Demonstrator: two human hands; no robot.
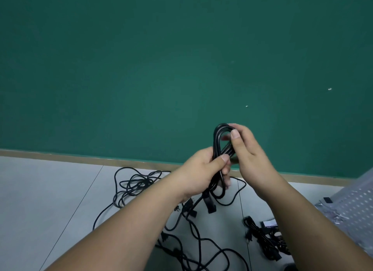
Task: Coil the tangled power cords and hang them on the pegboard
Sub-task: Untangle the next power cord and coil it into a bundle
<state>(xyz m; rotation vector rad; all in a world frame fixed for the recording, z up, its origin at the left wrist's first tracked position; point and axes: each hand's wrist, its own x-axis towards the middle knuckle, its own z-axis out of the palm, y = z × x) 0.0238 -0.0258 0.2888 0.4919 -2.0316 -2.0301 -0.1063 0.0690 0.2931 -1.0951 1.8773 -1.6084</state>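
Note:
I hold a black power cord [217, 141] folded into a narrow coil, raised in front of the green wall. My left hand [203, 169] grips the coil's lower part, thumb across the strands. My right hand [245, 147] grips the coil's top loop, with its thumb pressed on the strands. The cord's plug [210, 205] dangles below my left hand. A tangle of black cords [137, 185] lies on the floor to the left, and more loose cord [201, 246] runs under my forearms. The white pegboard [351, 202] lies flat at the right edge.
A bundled black cord [266, 240] lies on the floor beside the pegboard. A green wall [141, 68] with a wooden skirting strip [80, 158] stands just ahead. The floor is pale grey tile [40, 190]. Small parts in clear wrap [329, 210] sit on the pegboard's edge.

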